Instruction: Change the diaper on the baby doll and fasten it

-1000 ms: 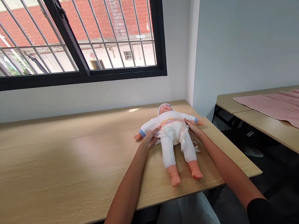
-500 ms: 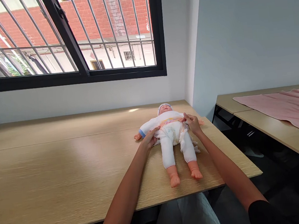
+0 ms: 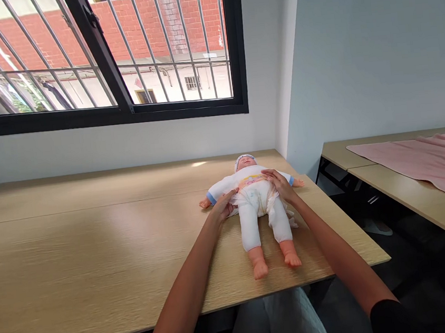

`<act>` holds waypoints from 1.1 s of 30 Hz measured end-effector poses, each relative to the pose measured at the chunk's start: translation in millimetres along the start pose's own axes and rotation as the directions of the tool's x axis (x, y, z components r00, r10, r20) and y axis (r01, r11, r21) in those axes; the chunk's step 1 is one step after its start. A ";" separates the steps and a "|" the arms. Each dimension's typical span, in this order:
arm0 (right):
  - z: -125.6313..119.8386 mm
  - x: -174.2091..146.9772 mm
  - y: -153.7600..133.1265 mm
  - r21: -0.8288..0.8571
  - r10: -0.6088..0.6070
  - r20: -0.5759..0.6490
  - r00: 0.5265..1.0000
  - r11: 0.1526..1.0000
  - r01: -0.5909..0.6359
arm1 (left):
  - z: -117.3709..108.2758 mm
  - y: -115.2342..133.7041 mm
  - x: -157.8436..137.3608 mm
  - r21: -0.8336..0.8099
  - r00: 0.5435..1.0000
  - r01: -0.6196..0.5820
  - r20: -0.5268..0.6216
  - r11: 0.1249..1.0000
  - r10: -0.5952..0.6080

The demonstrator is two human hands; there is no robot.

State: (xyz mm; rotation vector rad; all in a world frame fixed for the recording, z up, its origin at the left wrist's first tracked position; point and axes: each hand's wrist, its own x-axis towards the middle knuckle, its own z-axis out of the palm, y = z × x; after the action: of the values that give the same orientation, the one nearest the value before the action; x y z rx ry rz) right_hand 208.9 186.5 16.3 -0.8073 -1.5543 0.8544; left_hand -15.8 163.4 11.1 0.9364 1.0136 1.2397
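Observation:
A baby doll (image 3: pixel 249 232) in white clothes with blue cuffs lies on its back, feet toward me. It wears a patterned cap (image 3: pixel 239 161). Around its hips is a white diaper (image 3: pixel 256 197) with a yellow and pink waistband. My left hand (image 3: pixel 225 205) is closed on the diaper's left side, thumb on top, the other fingers partly hidden. At the other side, my right hand (image 3: pixel 281 183) lies on the waistband, fingers stretched out over the belly. Loose diaper edge (image 3: pixel 291 218) sticks out by the doll's hip on the right.
The doll rests on a wooden table (image 3: pixel 97 264), close to its front and right edges. Across a gap, a second table (image 3: pixel 403 182) carries a pink cloth (image 3: pixel 424 158). A barred window (image 3: pixel 184 109) is in the wall behind.
My right hand has gone from a raised pinch at the diaper's side to lying with fingers extended over the waistband. The left hand and the doll have barely moved.

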 end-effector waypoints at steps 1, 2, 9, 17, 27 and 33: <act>0.8 -0.2 -1.2 -0.038 -0.014 0.033 0.999 0.999 0.015 | 0.2 0.2 0.5 0.028 1.000 -0.014 -0.021 1.000 0.015; 1.5 -0.3 -2.2 -0.076 -0.025 0.071 0.997 0.997 0.031 | 0.3 0.9 1.3 0.060 0.998 -0.033 -0.048 0.998 0.036; 4.0 1.3 5.7 -0.197 0.066 0.133 0.989 0.980 -0.039 | 15.6 26.8 -3.1 0.621 0.681 -0.481 -0.180 0.618 0.710; -18.0 10.2 14.1 -0.019 0.158 -0.004 0.987 0.987 -0.158 | 78.2 22.8 -4.4 0.803 0.716 -0.586 0.575 -0.106 0.397; -79.2 -17.1 19.0 -0.435 0.550 0.491 0.675 0.826 -0.358 | 67.6 10.0 7.2 0.812 0.753 -0.580 0.566 -0.069 0.336; -70.0 -22.0 10.8 -0.430 0.564 0.471 0.678 0.818 -0.382 | 70.2 11.3 4.5 0.813 0.758 -0.576 0.571 -0.088 0.316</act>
State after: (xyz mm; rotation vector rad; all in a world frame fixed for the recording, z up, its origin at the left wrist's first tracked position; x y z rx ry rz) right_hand 281.6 179.5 3.5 -1.3033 -2.0901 1.3709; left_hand 48.3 167.8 42.0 2.7117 1.4126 0.7229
